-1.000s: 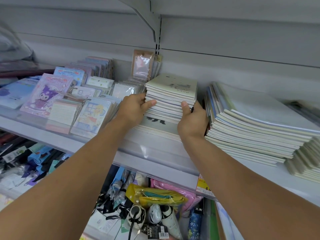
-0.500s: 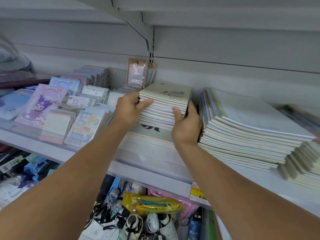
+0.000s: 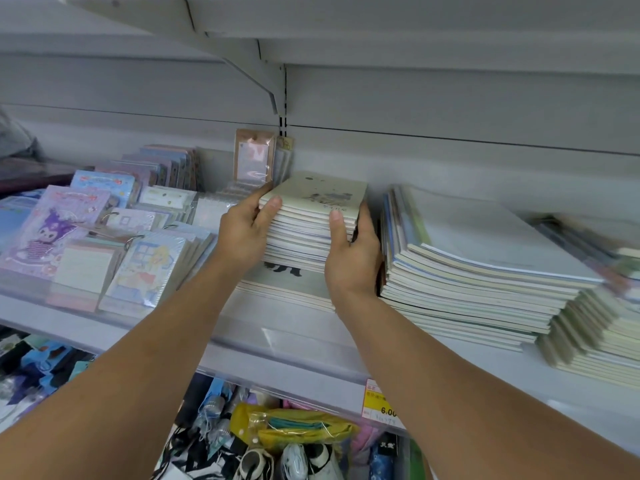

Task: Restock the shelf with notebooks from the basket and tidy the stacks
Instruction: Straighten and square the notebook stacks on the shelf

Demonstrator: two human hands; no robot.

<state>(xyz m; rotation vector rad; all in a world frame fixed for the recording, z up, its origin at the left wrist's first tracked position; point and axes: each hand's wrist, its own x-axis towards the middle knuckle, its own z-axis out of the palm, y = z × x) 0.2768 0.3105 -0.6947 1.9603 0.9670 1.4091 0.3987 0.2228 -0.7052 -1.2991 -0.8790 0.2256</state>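
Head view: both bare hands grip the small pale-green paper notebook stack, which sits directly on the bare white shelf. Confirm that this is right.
Not quite. In the head view, the left hand and right hand do grip the small pale-green paper notebook stack, but it rests on a lower layer of larger pale notebooks, not directly on the white shelf.

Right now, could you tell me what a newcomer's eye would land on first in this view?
Probably the two hands at centre: the left hand and right hand grip a small stack of pale notebooks from either side, sitting on wider notebooks on the shelf. To its right lies a taller, fanned stack of larger notebooks; to its left, colourful cartoon notepads.
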